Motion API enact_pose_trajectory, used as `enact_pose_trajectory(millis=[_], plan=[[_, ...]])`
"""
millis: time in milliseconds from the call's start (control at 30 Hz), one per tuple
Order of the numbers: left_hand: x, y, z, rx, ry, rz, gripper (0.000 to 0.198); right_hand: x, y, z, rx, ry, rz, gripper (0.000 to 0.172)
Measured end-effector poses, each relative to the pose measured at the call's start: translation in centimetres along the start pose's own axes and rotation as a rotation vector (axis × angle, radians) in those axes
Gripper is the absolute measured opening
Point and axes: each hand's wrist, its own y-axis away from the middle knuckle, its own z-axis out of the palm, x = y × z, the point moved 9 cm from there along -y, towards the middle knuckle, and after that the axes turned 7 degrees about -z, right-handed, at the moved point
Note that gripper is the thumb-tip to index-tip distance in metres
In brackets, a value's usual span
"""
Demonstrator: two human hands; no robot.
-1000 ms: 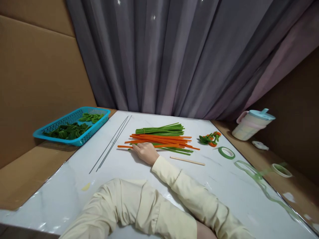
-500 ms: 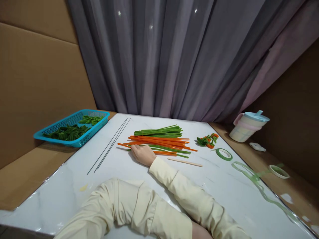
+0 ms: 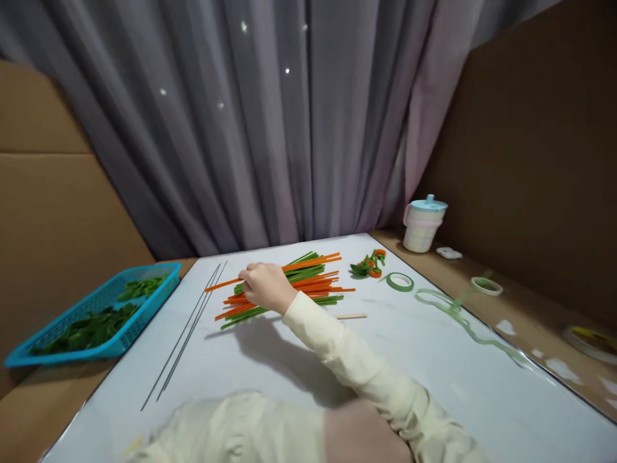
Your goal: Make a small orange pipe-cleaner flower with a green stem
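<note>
My right hand (image 3: 266, 287) is closed on a few orange pipe cleaners (image 3: 222, 285), raised above the pile. Their ends stick out left of the fingers and to the right behind the hand. Beneath lie more orange pipe cleaners (image 3: 332, 288) and green pipe cleaners (image 3: 241, 317), with a further green bundle (image 3: 313, 271) behind. My left hand (image 3: 361, 427) is at the bottom edge, blurred, partly covered by my right sleeve; its fingers are hidden. A thin wooden stick (image 3: 351, 316) rests right of the pile. Several dark thin wires (image 3: 186, 341) lie to the left.
On the left stands a blue basket (image 3: 108, 350) with green leaf-shaped pieces. On the right are small orange-and-green pieces (image 3: 370, 265), a green tape roll (image 3: 400, 281), a loose green strip (image 3: 475, 331), another tape ring (image 3: 486, 286) and a lidded cup (image 3: 423, 226). A curtain hangs behind.
My right hand has lifted off the pile, raising orange pipe cleaners with it. The head view has turned to the right. My left arm sits lower in the picture.
</note>
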Motion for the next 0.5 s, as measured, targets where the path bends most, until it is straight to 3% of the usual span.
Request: enact_pose_trajectory(millis=[33,100,133,200,300,367,433,500], plan=[[-0.6,0.6,-1.4,-0.072,-0.083,-0.008,0.020,0.8,0.1,-1.7,0.019,-0.001,0.042,0.018],[-2.8,1.7,-5.9,-0.081,-0.163,-0.069,0.033,2.3,0.8,-5.0,0.077,-0.024,0.123,0.021],[-5.6,2.4,-8.5,-0.057,-0.248,-0.272,0.034,3.1,1.3,-6.6,0.125,-0.087,0.174,0.023],[-11.0,4.7,-14.0,0.059,-0.357,-0.644,0.051,4.4,2.3,-9.2,0.215,-0.231,0.223,0.028],[-16.1,7.8,-19.6,0.389,-0.169,-0.863,0.054,5.2,3.1,-10.6,0.236,-0.424,0.188,0.028],[-18.1,8.1,-20.5,0.549,0.117,-0.785,0.056,5.3,3.0,-10.1,0.190,-0.535,0.154,0.026],[-19.4,7.2,-19.8,0.608,0.461,-0.660,0.057,5.3,2.7,-8.9,0.130,-0.647,0.143,0.024],[-20.3,6.3,-19.3,0.692,0.646,-0.583,0.053,5.2,2.4,-7.6,0.081,-0.729,0.149,0.023]])
